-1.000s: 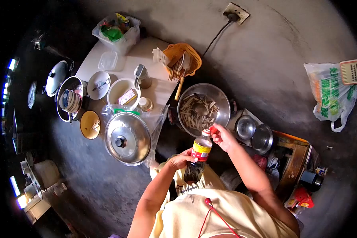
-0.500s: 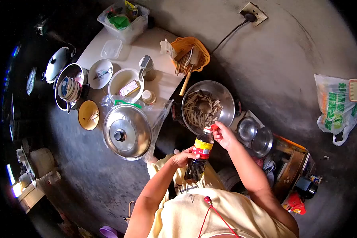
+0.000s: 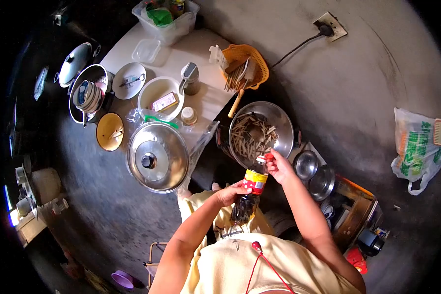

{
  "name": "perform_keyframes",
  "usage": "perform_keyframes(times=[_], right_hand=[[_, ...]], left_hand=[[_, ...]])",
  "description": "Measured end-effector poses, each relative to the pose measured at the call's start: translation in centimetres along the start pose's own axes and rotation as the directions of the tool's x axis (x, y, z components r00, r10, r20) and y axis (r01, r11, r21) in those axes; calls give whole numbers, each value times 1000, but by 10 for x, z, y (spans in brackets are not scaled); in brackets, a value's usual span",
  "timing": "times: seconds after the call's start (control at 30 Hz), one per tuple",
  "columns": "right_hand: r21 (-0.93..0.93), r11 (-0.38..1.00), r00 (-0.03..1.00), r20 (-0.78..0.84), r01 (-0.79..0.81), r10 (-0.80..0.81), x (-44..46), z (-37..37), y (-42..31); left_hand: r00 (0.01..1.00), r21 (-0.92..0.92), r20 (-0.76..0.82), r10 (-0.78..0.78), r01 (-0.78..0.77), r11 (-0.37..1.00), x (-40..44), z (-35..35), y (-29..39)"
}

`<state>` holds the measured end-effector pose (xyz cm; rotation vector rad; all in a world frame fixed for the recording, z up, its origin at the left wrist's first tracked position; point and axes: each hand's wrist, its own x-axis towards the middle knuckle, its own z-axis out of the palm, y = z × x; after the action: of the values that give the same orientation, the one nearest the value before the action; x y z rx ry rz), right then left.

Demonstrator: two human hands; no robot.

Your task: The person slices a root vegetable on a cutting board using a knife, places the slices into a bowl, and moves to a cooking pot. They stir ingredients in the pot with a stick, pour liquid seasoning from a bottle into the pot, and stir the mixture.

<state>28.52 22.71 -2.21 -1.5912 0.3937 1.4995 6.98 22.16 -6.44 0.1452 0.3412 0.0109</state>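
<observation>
My left hand [image 3: 229, 194] is wrapped round a bottle of dark liquid [image 3: 255, 182] with a yellow and red label, tilted in front of my body. At the bottle's neck my right hand [image 3: 280, 167] pinches a small red cap [image 3: 269, 156]; whether the cap is joined to the neck I cannot tell. Just beyond both hands stands a steel pot [image 3: 282, 128] with pale brown strips [image 3: 250, 139] in it. The strips lie mostly on the left side of the pot.
A steel lid [image 3: 169, 157] lies left of my hands by the table [image 3: 208, 44]. The table bears a white basin [image 3: 167, 84], an orange basket [image 3: 261, 68] and a plastic bin [image 3: 181, 24]. Two metal bowls [image 3: 322, 182] sit right of the pot. A plastic bag [image 3: 416, 147] hangs at far right.
The camera view has turned, shifting the surroundings. My left hand still holds the bottle, and my right hand remains at its neck with the red cap.
</observation>
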Motion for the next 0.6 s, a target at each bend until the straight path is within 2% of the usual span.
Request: perform_keyframes(times=[0.43,0.6], right_hand=[[-40,999,999,-40,-16,14,5,-3,-9],[-31,999,999,22,-28,29,13,-10,-10]], left_hand=[[999,-29,-26,32,-33,999,4,13,5],[1000,-35,-13,5,-6,999,4,15,8]])
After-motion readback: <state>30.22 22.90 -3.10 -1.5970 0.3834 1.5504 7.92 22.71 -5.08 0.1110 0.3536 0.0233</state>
